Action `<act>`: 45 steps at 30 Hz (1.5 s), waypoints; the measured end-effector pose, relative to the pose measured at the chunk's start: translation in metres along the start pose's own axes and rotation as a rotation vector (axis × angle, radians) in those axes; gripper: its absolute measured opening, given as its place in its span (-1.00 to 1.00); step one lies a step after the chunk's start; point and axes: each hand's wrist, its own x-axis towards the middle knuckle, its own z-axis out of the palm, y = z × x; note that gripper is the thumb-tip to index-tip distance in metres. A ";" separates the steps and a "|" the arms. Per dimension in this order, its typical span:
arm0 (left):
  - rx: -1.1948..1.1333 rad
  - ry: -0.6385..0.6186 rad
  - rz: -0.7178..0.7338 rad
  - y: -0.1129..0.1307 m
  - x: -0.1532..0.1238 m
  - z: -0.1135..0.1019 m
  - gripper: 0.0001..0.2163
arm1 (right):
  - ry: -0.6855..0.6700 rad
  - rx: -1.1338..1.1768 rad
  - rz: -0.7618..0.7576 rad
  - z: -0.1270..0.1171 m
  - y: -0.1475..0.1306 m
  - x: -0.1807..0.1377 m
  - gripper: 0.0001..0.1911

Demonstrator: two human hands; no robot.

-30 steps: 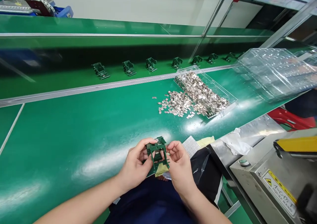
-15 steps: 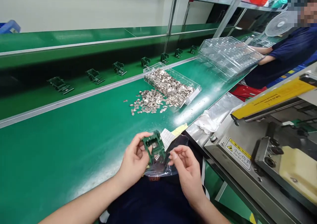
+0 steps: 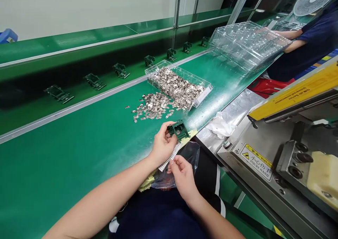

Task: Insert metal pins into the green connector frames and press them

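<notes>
From where I stand, the left hand [image 3: 163, 143] grips a green frame [image 3: 179, 130] between thumb and fingers, over the near edge of the green bench [image 3: 92, 143]. The right hand [image 3: 183, 173], fingertips drawn together, is at a white gridded sheet [image 3: 175, 151] (whether it pinches anything, I cannot tell). Beyond, a clear tray [image 3: 202, 98] contains small metal pieces [image 3: 182, 86]; a loose pile [image 3: 154, 106] lies beside it. Similar frames [image 3: 121, 71] line the far side.
</notes>
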 end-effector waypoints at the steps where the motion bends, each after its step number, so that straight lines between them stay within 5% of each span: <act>1: 0.039 -0.003 0.009 0.000 -0.001 -0.001 -0.67 | 0.003 -0.017 -0.016 0.001 0.000 -0.001 -0.60; 10: 0.250 -0.018 0.040 0.004 -0.004 0.000 -0.67 | 0.002 -0.233 -0.015 0.006 0.029 0.000 -0.75; 17: 0.155 -0.030 0.020 0.003 -0.002 -0.002 -0.67 | -0.049 -0.301 0.061 -0.021 0.050 0.020 -0.74; 26: -0.026 0.042 0.057 0.009 -0.009 -0.005 -0.65 | 0.123 -0.293 -0.047 -0.050 -0.017 0.002 -0.60; 34: -0.080 -0.097 0.054 0.015 -0.029 0.001 -0.71 | 0.333 -0.556 -0.716 -0.027 -0.077 0.003 -0.97; 45: -0.057 -0.155 0.086 0.021 -0.041 0.003 -0.74 | 0.344 -0.540 -0.629 -0.011 -0.074 0.007 -0.87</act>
